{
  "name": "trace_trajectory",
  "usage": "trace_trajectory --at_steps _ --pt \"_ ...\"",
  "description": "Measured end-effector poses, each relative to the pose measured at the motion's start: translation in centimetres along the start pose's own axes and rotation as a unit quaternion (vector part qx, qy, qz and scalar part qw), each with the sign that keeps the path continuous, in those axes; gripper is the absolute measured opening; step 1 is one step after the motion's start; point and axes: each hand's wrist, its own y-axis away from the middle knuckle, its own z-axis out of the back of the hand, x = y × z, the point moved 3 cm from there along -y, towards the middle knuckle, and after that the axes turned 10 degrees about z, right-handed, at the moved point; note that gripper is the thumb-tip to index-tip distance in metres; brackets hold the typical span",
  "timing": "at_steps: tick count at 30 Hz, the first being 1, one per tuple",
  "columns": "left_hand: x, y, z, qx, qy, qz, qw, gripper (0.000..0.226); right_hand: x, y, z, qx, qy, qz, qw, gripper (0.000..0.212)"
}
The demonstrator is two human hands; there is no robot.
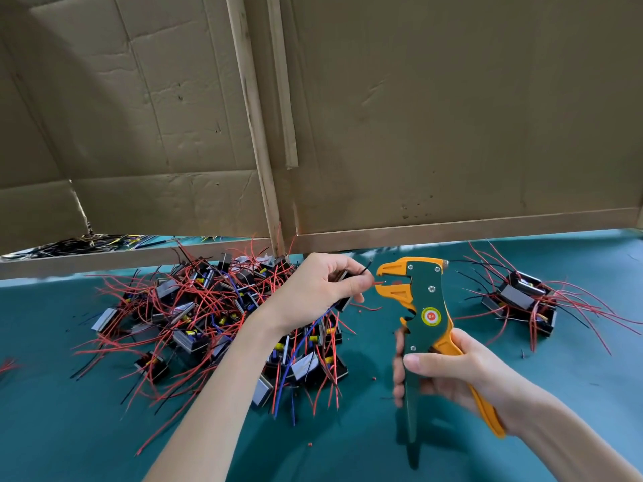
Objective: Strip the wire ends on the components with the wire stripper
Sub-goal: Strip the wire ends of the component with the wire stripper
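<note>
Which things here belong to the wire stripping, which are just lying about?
Job: wire stripper in right hand; component in left hand, its red wire at the stripper's mouth; large component pile; small component pile.
Lying about: cardboard wall; wooden strip; red scraps on the green mat; wire tangle behind the cardboard.

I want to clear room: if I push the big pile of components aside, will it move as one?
Probably mostly: its red wires are tangled through the pile, so components would likely drag each other. The thin wire ends look floppy and may trail. The boxy components seem unlikely to roll.
</note>
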Motion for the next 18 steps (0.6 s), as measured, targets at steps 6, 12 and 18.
trace_trajectory --at_steps 6,12,18 --pt "0.0 0.1 0.1 0.005 -0.013 0.004 1.0 0.012 0.0 0.2 -0.1 0.004 0.014 -0.004 1.0 0.029" --pt "0.2 0.0 0.3 0.013 -0.017 -0.001 1.0 0.018 -0.4 0.3 0.1 -0.026 0.057 -0.015 0.998 0.052" --pt "0.8 -0.5 0.0 0.004 -0.021 0.01 1.0 0.011 -1.2 -0.1 -0.2 -0.121 0.14 0.014 0.983 0.028"
